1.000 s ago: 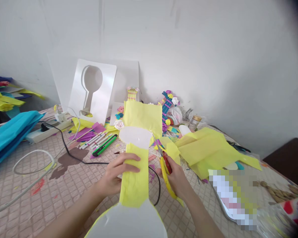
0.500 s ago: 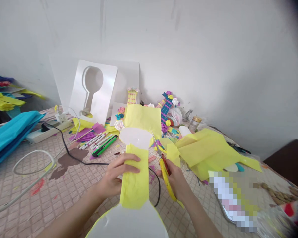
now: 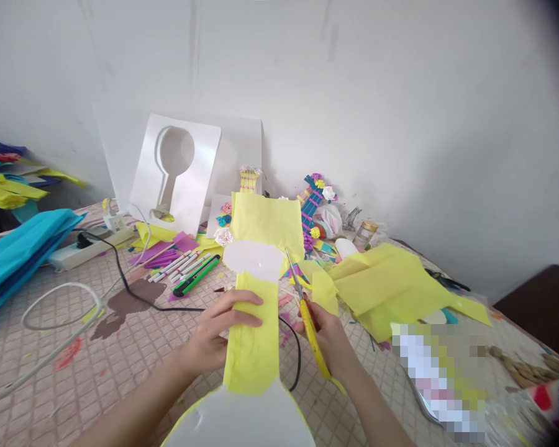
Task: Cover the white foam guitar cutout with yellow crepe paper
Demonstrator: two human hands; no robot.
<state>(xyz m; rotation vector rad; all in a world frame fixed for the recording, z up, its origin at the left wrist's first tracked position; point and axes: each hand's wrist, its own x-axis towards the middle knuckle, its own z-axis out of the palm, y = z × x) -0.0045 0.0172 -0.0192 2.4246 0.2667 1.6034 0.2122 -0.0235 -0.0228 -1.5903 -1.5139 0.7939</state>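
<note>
My left hand grips the narrow neck of a white foam board cutout, which has a rounded head and a wide lower end. Yellow paper is wrapped round that neck, and my fingers lie across it. A larger yellow sheet stands up behind the cutout's head. In my right hand are yellow-handled scissors, pointing up and away. Their blade tips meet the right edge of the head, by the yellow sheet; whether paper lies between the blades is too small to tell.
Loose yellow paper lies on the right, near a pixelated flat object. Left of the cutout are a green utility knife, several markers, a black cable and a power strip. A white board with a cut-out hole leans on the wall.
The standing yellow sheet has shifted very slightly, its left corner a little higher. Both hands, the cutout and the scissors keep nearly the same place.
</note>
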